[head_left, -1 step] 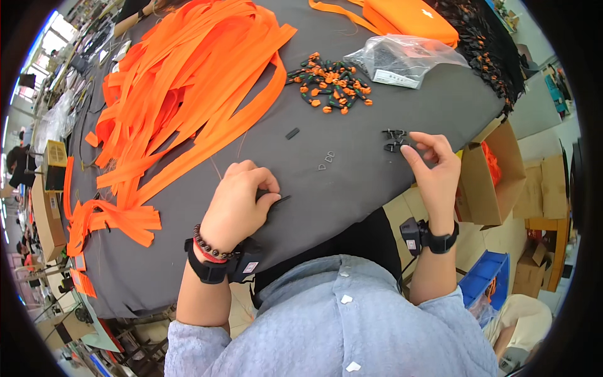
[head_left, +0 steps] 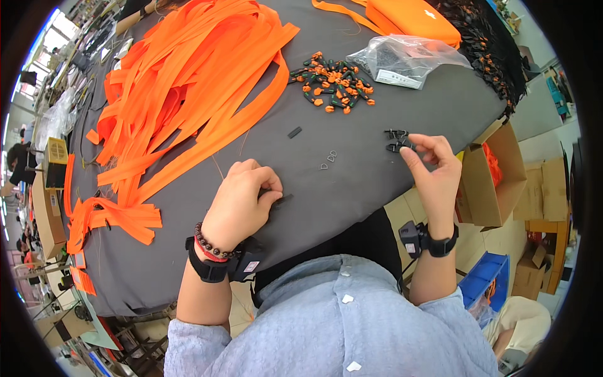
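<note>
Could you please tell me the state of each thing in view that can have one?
Left hand: closed on black piece
Right hand: curled at black clips
Orange strips: loosely heaped
Orange-tipped parts: piled
Metal rings: lying loose
Clear bag: crumpled
Cardboard box: open, orange material inside
Blue crate: open

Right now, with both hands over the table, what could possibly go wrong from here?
The small black parts by the right hand lie fairly near the grey table's front edge; a careless nudge might push one off.
Three small rings lie loose between the hands and might get scattered by a passing hand.
The dark strip at the left hand could be hard to spot against the table if it slips away.
</note>
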`<state>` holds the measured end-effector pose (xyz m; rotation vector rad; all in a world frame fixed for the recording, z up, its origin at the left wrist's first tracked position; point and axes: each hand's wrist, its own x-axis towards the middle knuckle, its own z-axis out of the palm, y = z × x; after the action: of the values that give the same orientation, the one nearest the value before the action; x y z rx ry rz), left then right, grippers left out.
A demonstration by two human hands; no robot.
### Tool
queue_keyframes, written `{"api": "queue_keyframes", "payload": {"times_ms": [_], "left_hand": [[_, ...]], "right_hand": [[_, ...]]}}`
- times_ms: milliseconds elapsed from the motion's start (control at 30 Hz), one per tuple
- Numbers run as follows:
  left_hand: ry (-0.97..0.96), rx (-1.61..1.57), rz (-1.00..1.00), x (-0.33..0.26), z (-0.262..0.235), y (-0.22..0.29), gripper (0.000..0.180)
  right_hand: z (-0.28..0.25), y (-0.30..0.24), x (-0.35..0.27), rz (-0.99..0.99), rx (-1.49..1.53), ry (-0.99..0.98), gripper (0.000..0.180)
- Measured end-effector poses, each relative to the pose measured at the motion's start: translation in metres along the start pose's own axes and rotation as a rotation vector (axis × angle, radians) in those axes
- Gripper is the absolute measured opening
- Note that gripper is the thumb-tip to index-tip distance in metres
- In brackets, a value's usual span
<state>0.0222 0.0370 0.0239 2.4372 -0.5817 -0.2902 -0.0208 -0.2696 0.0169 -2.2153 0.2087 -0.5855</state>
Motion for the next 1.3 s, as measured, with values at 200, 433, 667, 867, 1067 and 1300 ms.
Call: {"api": "queue_keyframes", "payload": {"times_ms": [200, 433, 667, 867, 1067, 1300], "left_hand": [[-0.072, -0.053, 0.051, -0.003, -0.002, 0.007, 0.009], [-0.088, -0.409, -0.087, 0.002, -0.002, 0.031, 0.009], [0.043, -0.676, -0.05, 0.007, 0.027, 0.021, 0.014], [0.244, -0.197, 0.213, 0.032, 0.039, 0.019, 0.022], [0.162, -0.093, 0.18, 0.038, 0.045, 0.02, 0.015], [0.179, -0.148, 0.299, 0.037, 0.046, 0.03, 0.017]], "right_hand": [[0.03, -0.03, -0.022, -0.126, 0.222, -0.19, 0.016], [0.052, -0.051, -0.039, -0.071, 0.437, -0.442, 0.015], [0.056, -0.04, -0.043, 0.208, 0.647, -0.457, 0.011], [0.043, -0.031, -0.03, 0.343, 0.66, -0.322, 0.012], [0.037, -0.028, -0.032, 0.361, 0.713, -0.376, 0.017], [0.033, -0.03, -0.033, 0.312, 0.688, -0.37, 0.019]]}}
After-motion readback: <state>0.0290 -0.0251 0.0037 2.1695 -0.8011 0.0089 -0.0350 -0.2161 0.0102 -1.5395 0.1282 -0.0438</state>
